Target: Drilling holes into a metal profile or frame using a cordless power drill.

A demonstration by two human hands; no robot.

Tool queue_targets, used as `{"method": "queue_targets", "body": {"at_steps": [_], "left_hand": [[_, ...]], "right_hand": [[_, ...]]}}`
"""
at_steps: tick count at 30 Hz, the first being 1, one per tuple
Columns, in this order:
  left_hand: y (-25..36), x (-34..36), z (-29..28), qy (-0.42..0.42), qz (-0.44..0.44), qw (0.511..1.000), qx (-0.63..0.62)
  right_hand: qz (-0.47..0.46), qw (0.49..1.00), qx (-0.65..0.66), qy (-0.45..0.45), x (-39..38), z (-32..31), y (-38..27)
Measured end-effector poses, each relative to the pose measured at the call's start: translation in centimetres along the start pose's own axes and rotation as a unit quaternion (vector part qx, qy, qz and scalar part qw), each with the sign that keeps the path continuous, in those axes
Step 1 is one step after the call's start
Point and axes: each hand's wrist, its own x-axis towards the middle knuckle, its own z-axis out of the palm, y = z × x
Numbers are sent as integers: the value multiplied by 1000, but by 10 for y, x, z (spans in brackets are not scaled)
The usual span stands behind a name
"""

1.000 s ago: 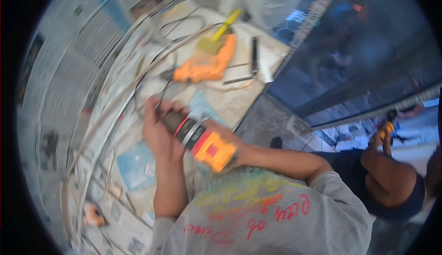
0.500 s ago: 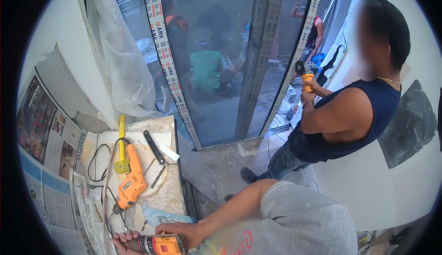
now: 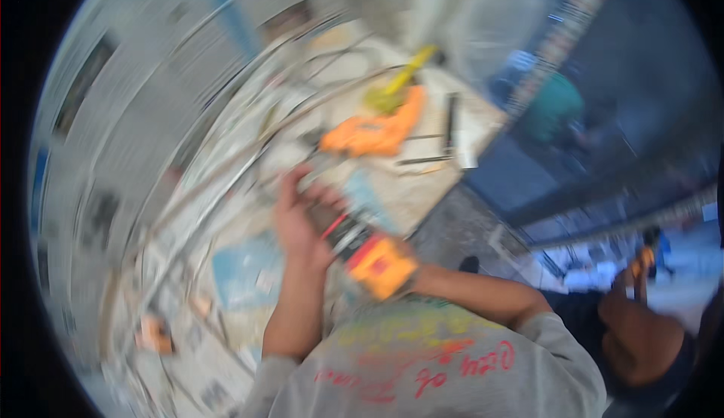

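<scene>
Both of my hands are on an orange and black cordless drill (image 3: 381, 265), held low in front of my shirt. My left hand (image 3: 298, 222) has its fingers curled around the dark chuck end. At the drill's body is my right hand (image 3: 407, 249), mostly hidden behind the tool. Beyond them on the worktop (image 3: 422, 207) lies an orange corded drill (image 3: 369, 133). Touching or close to it is a yellow tool with a round guard (image 3: 403, 78). A slim black tool (image 3: 451, 124) and a dark drill bit (image 3: 424, 161) lie to its right. Motion blurs the picture.
Newspaper (image 3: 136, 116) covers the wall at left. Cables and a long thin strip (image 3: 226, 158) cross the worktop, near a blue sheet (image 3: 249, 271). A glass door (image 3: 633, 116) stands at right. Below it, another person (image 3: 641, 327) holds an orange power tool (image 3: 642, 259).
The view has swung to the left, so worktop and door appear turned and shifted right. My hands, still on the cordless drill, now show nearer the middle. My left forearm has come into view.
</scene>
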Motion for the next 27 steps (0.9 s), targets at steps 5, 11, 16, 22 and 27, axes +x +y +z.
{"method": "queue_targets", "body": {"at_steps": [5,11,16,22,27], "left_hand": [[3,-5,-1,-16,33,998,-45],[3,-7,-2,-18,37,998,-43],[4,-4,-3,-17,31,998,-50],[3,-1,-6,-28,30,997,-59],[3,-1,-7,-40,24,996,-72]], "right_hand": [[-11,904,-422,-69,6,-3,-35],[-78,924,-374,7,21,7,-64],[108,966,-225,-69,19,-2,-59],[5,971,-225,81,0,6,-32],[-32,981,-181,64,1,-1,-33]]}}
